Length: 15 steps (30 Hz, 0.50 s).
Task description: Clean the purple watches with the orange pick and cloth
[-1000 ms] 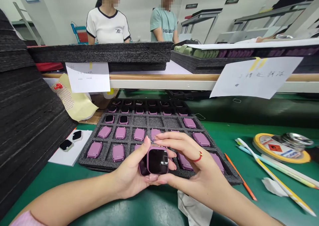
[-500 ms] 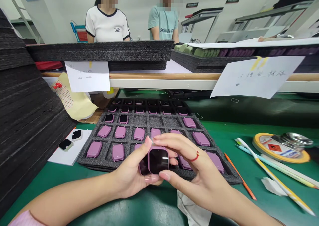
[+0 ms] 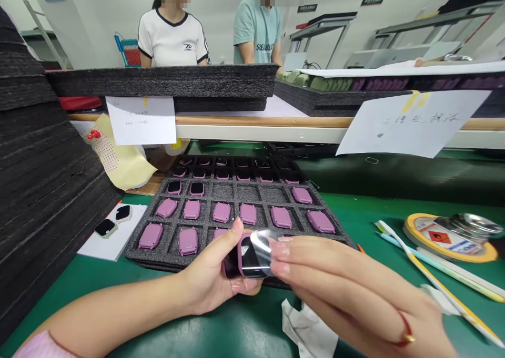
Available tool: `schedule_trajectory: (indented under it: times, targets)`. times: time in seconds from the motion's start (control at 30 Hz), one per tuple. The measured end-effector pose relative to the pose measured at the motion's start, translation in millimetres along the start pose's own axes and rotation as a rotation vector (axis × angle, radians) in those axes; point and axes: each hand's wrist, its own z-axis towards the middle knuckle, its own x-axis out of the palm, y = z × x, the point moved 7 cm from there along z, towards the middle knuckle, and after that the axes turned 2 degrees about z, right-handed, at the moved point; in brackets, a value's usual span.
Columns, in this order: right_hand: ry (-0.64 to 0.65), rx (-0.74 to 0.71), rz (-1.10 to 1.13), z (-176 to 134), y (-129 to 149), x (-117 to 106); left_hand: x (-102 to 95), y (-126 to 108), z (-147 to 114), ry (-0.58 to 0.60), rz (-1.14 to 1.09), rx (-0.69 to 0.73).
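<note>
My left hand (image 3: 215, 274) is closed around a purple smartwatch case (image 3: 250, 258) with a dark glossy screen. A second dark-faced piece (image 3: 230, 264) shows beside it in the same grip. On the right edge of the screen, my right hand (image 3: 335, 274) pinches a clear film (image 3: 263, 245) that is bent up from the glass. Behind both hands lies a black foam tray (image 3: 252, 192) with purple watch cases (image 3: 191, 209) in its compartments. Some sit back side up, others show dark screens. The hands hide part of the tray's front row.
Two pale watches (image 3: 106, 227) lie on a white pad (image 3: 89, 248) at left, beside stacked black foam (image 3: 47, 137). Crumpled white tissue (image 3: 310, 329) is near the front. At right are a round yellow-rimmed container (image 3: 445, 237) and pens (image 3: 437, 282). A shelf (image 3: 252, 132) crosses behind; two people stand beyond.
My right hand has turned and moved right, and the clear film now lifts from the screen in its fingers. The left hand stays nearly in place with the watch.
</note>
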Motion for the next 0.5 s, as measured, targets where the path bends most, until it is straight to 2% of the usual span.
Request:
schedule_trajectory:
  times: [0.1, 0.2, 0.4, 0.5]
  targets:
    - [0.097, 0.027, -0.001, -5.5, 1.3, 7.8, -1.0, 1.7, -0.7, -0.017, -0.017, -0.026]
    - [0.121, 0.034, -0.055, -6.8, 2.3, 12.0, -0.5, 2.1, -1.7, -0.019, -0.015, -0.036]
    - [0.143, -0.116, -0.120, 3.6, 9.2, 16.8, -4.6, -1.0, -1.1, -0.093, 0.015, 0.004]
    - [0.095, -0.152, -0.148, 7.8, 11.1, 21.4, -5.7, -1.8, 0.7, -0.095, 0.071, 0.031]
